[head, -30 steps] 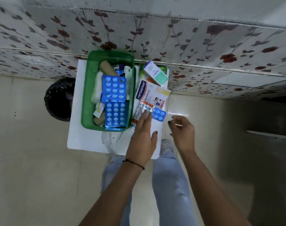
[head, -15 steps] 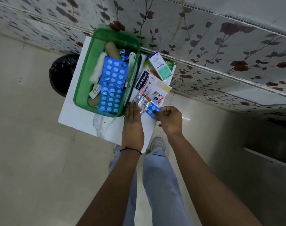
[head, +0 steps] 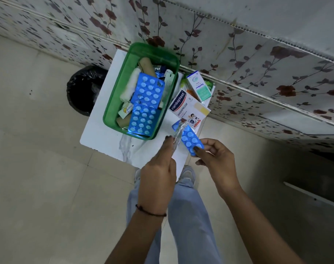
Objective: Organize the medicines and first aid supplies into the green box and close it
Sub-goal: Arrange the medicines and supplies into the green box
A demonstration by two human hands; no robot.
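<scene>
Open green box crammed, two blue blister sheets on top, right hand pinching a third blue strip, left hand gripping a clear strip, two cartons on the table.

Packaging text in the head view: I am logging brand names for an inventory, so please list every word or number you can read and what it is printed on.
"Hansaplast", on the white plaster box on the white table.
"WASHPROOF", same box, under the brand name.
"8", same box, near its top edge.
"Optibex", as best I can read it, on the small teal and white carton.
Finer print on both boxes, the yellowish sachet in the green box and the blister packs: too small or blurred.
</scene>
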